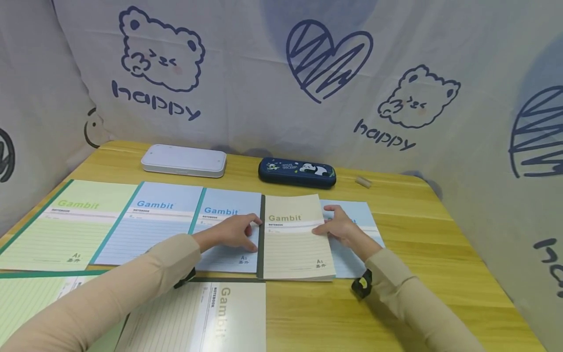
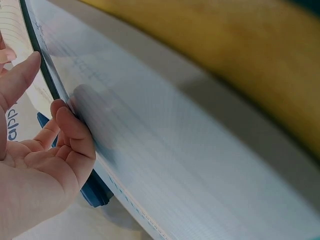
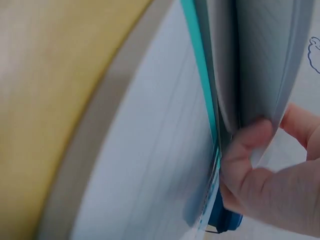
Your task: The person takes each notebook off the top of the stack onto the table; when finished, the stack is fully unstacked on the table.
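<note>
A beige Gambit notebook [image 1: 292, 249] with a dark spine lies in the row of notebooks, partly covering a light blue notebook [image 1: 369, 215] to its right. At the beige notebook's right edge, my right hand [image 1: 345, 227] pinches its free side; slightly parted leaves show by the fingers in the right wrist view. My left hand [image 1: 230, 232] reaches over another blue notebook [image 1: 220, 198] and touches the dark spine with thumb and fingertips. In the left wrist view those fingers [image 2: 75, 132] are loosely bent against the spine side.
A blue notebook [image 1: 164, 234] and a green one [image 1: 101, 234] continue the row leftward. Nearer lie another green notebook [image 1: 26, 303] and a sideways beige one [image 1: 176, 318]. Behind are a white case [image 1: 184, 159], a dark panda case [image 1: 296, 171] and a small tan block [image 1: 363, 182].
</note>
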The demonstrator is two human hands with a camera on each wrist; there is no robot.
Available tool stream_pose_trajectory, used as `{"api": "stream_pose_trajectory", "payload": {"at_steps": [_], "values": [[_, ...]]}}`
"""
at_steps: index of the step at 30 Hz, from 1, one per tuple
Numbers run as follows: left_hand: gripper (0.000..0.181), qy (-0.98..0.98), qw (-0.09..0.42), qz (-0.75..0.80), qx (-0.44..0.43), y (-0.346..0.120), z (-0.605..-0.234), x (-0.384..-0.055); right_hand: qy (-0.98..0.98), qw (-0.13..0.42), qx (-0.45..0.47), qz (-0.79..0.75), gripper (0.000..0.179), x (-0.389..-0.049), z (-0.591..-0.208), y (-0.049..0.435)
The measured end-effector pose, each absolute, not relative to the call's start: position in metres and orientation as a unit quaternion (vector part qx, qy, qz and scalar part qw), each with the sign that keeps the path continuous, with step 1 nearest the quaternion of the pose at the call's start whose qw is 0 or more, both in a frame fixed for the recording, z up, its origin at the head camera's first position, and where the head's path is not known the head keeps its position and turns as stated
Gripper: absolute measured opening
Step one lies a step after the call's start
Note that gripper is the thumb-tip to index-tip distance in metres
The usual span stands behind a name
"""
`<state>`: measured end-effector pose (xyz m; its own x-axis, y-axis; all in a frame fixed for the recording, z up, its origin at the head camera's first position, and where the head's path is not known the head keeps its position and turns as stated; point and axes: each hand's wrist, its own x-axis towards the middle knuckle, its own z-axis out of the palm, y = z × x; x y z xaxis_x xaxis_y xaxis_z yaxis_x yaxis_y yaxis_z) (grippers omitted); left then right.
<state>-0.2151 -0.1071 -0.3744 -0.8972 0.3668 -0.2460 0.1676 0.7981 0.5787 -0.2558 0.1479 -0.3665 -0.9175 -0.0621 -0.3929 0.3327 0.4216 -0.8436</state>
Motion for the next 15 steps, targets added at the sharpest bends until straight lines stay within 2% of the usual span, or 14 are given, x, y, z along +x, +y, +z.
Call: {"api": "stream_pose_trajectory", "payload": {"at_steps": [7,15], "values": [[0.062,0.932,0.175,0.285,0.14,-0.107,-0.374,-0.216,0.846,0.195,0.072,-0.491,0.057,-0.26,-0.361,0.155],[0.063,0.933,0.177,0.283,0.139,-0.107,-0.373,-0.215,0.804,0.233,0.017,-0.547,0.054,-0.257,-0.364,0.166]]}}
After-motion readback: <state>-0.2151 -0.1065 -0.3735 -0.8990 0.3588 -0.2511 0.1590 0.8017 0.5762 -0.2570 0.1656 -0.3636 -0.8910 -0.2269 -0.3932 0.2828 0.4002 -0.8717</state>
